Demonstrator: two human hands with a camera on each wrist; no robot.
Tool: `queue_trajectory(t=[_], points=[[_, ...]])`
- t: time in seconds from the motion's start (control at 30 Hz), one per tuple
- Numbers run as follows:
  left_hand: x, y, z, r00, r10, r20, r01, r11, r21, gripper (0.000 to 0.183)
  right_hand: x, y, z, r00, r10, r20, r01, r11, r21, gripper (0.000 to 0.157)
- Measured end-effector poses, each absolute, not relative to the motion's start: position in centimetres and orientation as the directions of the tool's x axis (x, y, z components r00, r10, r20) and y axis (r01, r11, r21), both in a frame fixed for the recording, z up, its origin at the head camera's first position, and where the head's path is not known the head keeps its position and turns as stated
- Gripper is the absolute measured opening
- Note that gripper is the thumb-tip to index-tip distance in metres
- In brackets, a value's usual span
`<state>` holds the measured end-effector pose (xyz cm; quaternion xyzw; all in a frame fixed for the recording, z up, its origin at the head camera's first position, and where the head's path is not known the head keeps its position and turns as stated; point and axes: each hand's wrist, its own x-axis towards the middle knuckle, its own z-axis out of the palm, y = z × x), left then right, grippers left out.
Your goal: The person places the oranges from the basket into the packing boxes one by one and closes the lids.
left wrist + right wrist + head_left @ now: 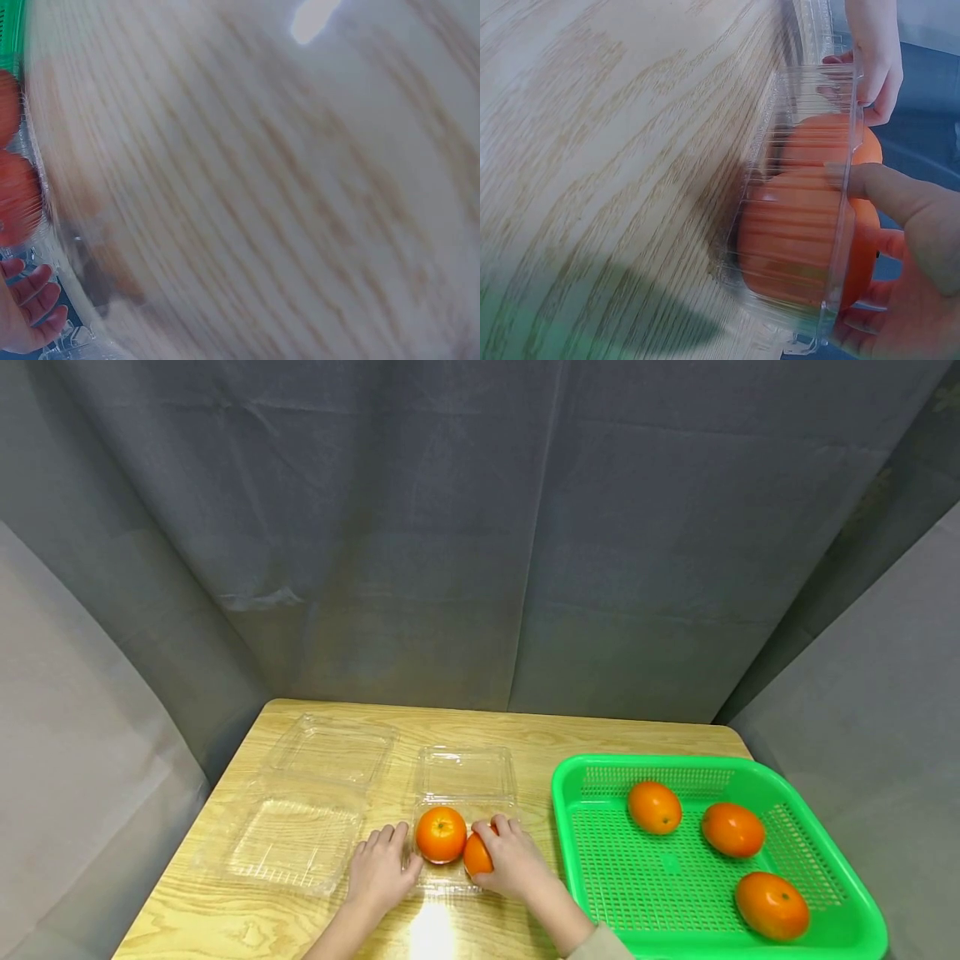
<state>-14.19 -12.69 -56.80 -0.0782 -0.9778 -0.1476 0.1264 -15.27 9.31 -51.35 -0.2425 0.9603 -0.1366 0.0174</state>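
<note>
A clear plastic clamshell container (466,774) lies unfolded on the wooden table, its lid half towards the back. Two oranges sit side by side in its near half: a left orange (441,835) and a right orange (477,857). My right hand (516,862) grips the right orange from above, thumb on the near side and fingers over the far side. In the right wrist view that orange (795,232) shows through the ribbed container wall. My left hand (380,870), fingers loosely bent, is at the container's left edge, thumb close to the left orange.
A second clear clamshell container (294,839) lies unfolded at the left of the table. On the right stands a green plastic basket (564,827) with three oranges (732,830) in it. Grey cloth (390,568) hangs behind the table and at its sides.
</note>
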Motion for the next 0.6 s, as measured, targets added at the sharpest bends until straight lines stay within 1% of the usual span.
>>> queue_trajectory(t=[0.47, 0.6], points=[[-14.2, -12.7, -56.7, -0.955, 0.113, 0.273, 0.189, 0.943, 0.272, 0.043, -15.0, 9.5, -50.9, -0.870, -0.492, 0.032, -0.480, 0.830, -0.284, 0.059], [-14.1, -12.7, -56.7, -0.957, 0.114, 0.268, 0.190, 0.943, 0.274, 0.043, -14.8, 9.6, -49.9, -0.874, -0.486, 0.010, -0.462, 0.824, -0.328, 0.057]])
